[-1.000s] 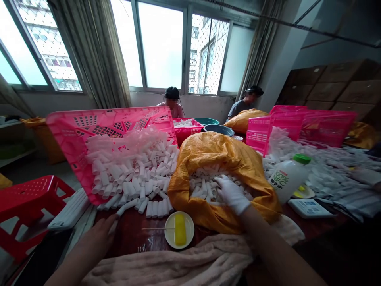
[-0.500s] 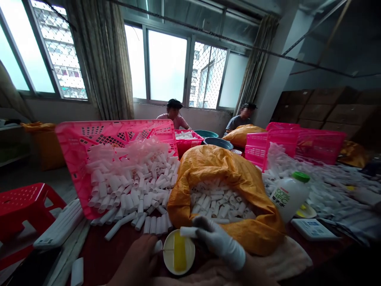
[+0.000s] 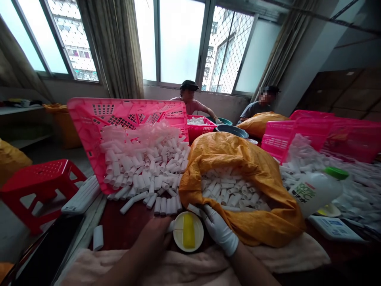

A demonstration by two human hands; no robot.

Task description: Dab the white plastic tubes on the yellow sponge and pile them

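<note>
My left hand (image 3: 156,236), bare, is closed on a thin stick with a white handle (image 3: 170,227); the stick's end lies over a small round dish (image 3: 188,248). A yellow strip (image 3: 188,231) rests in that dish. My right hand (image 3: 218,228) wears a white glove and pinches a short white tube (image 3: 195,209) just above the dish's far right rim. Beyond it, an orange woven sack (image 3: 238,149) gapes toward me, full of white tubes (image 3: 229,190). More white tubes (image 3: 143,178) spill from a tipped pink crate (image 3: 86,119) at left.
A red stool (image 3: 44,171) stands at left, near a white packet (image 3: 81,194). One loose tube (image 3: 98,237) lies by a pinkish cloth (image 3: 113,262). To the right are a green-capped bottle (image 3: 317,188) and a white scale-like device (image 3: 335,228). Two people sit across the table.
My view has tipped downward and shifted left. The tube in my right hand has swung from level to slanted and sits higher, beyond the dish. A co-worker's arm now reaches into the teal basin.
</note>
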